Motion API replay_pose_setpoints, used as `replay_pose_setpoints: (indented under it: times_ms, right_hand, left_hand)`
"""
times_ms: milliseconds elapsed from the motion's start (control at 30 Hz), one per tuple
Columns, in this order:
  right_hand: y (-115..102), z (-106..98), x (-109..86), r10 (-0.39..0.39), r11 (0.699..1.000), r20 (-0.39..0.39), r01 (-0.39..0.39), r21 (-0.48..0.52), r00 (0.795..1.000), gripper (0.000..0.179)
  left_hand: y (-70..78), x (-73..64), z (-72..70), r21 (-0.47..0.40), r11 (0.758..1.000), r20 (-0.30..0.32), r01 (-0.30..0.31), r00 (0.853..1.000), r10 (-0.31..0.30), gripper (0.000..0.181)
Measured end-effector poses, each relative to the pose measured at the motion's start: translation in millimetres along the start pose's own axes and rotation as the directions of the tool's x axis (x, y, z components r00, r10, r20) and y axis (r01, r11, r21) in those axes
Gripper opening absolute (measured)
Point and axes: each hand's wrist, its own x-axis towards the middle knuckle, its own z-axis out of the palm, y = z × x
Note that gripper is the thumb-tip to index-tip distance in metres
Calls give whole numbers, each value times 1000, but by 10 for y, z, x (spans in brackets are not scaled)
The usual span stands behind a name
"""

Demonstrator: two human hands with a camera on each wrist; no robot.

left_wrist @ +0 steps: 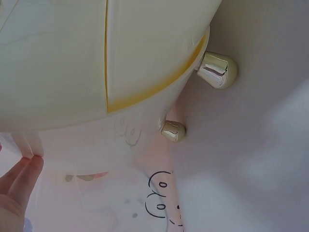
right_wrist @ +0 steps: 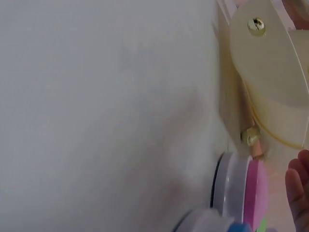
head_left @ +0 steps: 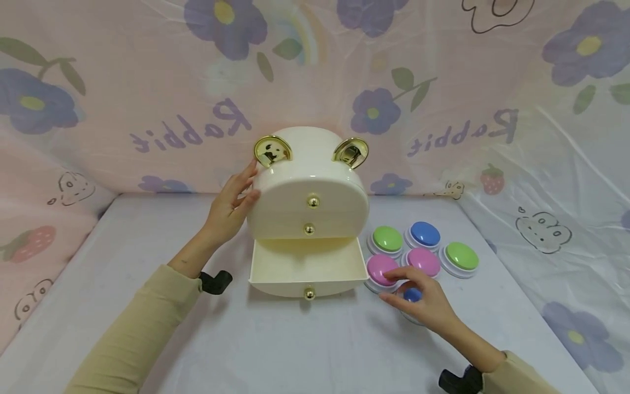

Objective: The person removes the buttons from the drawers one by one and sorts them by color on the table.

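Note:
A cream, round-topped drawer box with gold ears and gold knobs stands on the table, its bottom drawer pulled out and bare inside. My left hand rests its fingers against the box's left side; in the left wrist view its fingertips touch the cream shell. Just right of the drawer, my right hand hovers with thumb and fingers apart over a blue-topped round push button, partly hidden beneath it. Its fingertips overlap the edge of a pink-topped button in the head view.
Behind these sit another pink button, a blue one and two green ones, close together. Patterned cloth hangs behind and at both sides of the white table. Gold feet carry the box.

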Motion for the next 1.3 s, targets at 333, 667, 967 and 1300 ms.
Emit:
replay_pose_setpoints:
  times_ms: [333,667,967,1300]
  right_hand:
    - [-309,241,43,-22,995,41,18,97,999,30]
    - [-603,338,63,-59,981,59,47,187,996,21]
    - [-542,618,66,-119,957,65,97,275,991,20]
    - [-641,793,120,-120,959,72,97,266,990,16]
  left_hand:
    - [10,4,1,-2,1000,7,12,1000,-12,55]
    - [-59,4,7,-16,1000,16,25,1000,-25,56]
    - [-157,17,5,17,1000,6,-4,1000,3,56]
    - [-189,32,18,17,1000,7,15,1000,-15,58]
